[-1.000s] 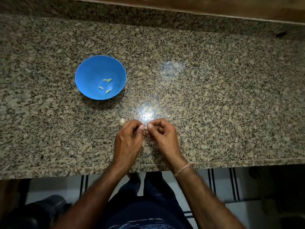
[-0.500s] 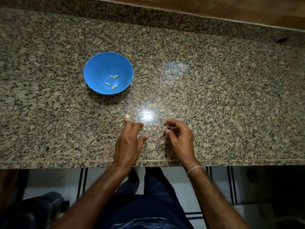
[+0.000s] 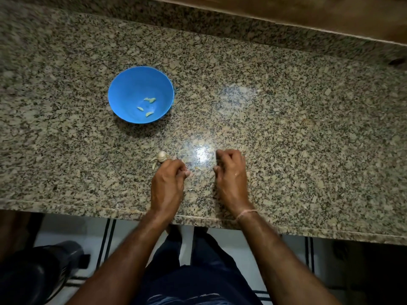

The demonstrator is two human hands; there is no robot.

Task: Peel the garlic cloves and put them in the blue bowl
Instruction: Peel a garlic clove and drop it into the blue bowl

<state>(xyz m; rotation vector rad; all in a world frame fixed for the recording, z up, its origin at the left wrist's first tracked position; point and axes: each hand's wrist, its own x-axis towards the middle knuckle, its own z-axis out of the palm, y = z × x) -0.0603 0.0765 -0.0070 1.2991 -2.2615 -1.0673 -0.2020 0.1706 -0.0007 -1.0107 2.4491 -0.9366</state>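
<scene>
The tabletop (image 3: 286, 128) carries the blue bowl (image 3: 130, 89). The left hand (image 3: 167, 183) and right hand (image 3: 231, 179), pinched together a second ago, are apart, both curled; I cannot tell what they hold. That peel seems finished. The garlic bulb (image 3: 161, 156) lies just beyond the left hand; four peeled cloves (image 3: 150, 99) sit in the bowl. No writing shows.

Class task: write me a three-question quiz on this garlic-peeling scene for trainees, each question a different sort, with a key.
1. What lies in the blue bowl?
2. True or false: the right hand has a thread band at its wrist.
3. The garlic on the countertop lies nearest: A the left hand; B the right hand; C the bowl.
Key: 1 peeled cloves; 2 true; 3 A.
</scene>
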